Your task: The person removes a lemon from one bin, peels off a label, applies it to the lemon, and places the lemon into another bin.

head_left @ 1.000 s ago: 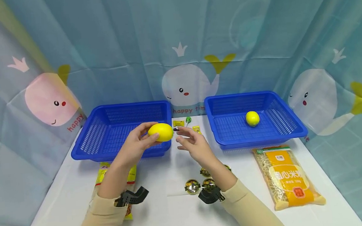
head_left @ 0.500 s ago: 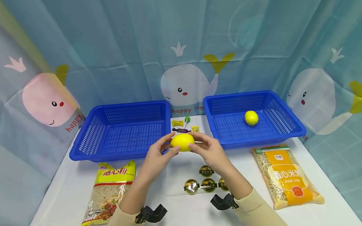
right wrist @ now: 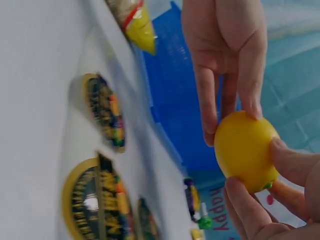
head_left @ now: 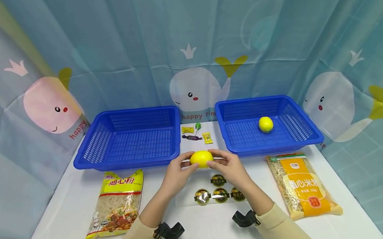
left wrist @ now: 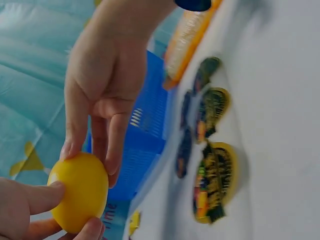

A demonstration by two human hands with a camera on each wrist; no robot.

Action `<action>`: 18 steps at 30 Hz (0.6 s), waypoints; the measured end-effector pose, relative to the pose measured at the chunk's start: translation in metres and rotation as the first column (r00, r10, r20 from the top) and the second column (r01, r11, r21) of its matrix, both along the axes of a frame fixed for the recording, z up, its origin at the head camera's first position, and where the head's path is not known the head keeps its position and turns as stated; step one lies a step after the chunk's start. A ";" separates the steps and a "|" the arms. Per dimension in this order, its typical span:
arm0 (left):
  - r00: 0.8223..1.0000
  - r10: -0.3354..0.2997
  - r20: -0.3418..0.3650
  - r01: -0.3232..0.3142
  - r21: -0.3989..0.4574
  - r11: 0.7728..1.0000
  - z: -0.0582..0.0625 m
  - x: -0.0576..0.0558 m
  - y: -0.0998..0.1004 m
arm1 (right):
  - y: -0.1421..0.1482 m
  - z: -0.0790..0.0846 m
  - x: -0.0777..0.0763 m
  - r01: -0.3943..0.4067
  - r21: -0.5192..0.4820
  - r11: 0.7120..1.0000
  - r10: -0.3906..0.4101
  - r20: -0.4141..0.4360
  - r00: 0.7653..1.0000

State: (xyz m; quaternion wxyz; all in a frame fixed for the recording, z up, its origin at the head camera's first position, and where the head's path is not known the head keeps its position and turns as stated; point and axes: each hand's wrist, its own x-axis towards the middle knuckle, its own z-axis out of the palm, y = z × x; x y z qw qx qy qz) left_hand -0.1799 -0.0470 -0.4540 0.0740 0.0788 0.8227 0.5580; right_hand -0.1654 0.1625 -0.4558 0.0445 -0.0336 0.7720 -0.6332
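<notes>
A yellow lemon [head_left: 201,159] is held up over the middle of the table between both hands, long axis sideways. My left hand [head_left: 179,174] pinches its left end with thumb and fingers. At the other end my right hand [head_left: 230,170] grips it the same way. The right wrist view shows a small green stem tip on the lemon [right wrist: 245,150], beside the right fingers. Below and nearer the body lie several round black-and-gold stickers [head_left: 220,195] on a clear sheet [head_left: 185,200].
A blue basket [head_left: 127,164] stands at the back left; another blue basket [head_left: 275,149], at right, holds a second lemon [head_left: 266,125]. Between them lie a purple candy [head_left: 191,137], yellow candies [head_left: 207,137] and a green lollipop [head_left: 198,126]. Pasta bags [head_left: 117,204] flank both sides.
The left hand brought the lemon from by the left basket to the middle, where the right hand took hold of its other end. Both hands then moved slightly right and nearer the body.
</notes>
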 end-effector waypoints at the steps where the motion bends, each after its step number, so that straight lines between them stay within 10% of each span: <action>1: 1.000 -0.005 -0.002 0.005 -0.010 1.000 -0.003 0.000 0.002 | 0.001 -0.002 0.000 0.006 0.014 1.000 -0.006 0.002 1.000; 18: 0.999 0.045 0.022 -0.044 -0.051 0.998 -0.050 -0.041 0.014 | -0.008 -0.038 -0.039 0.103 0.223 0.969 -0.110 0.019 0.994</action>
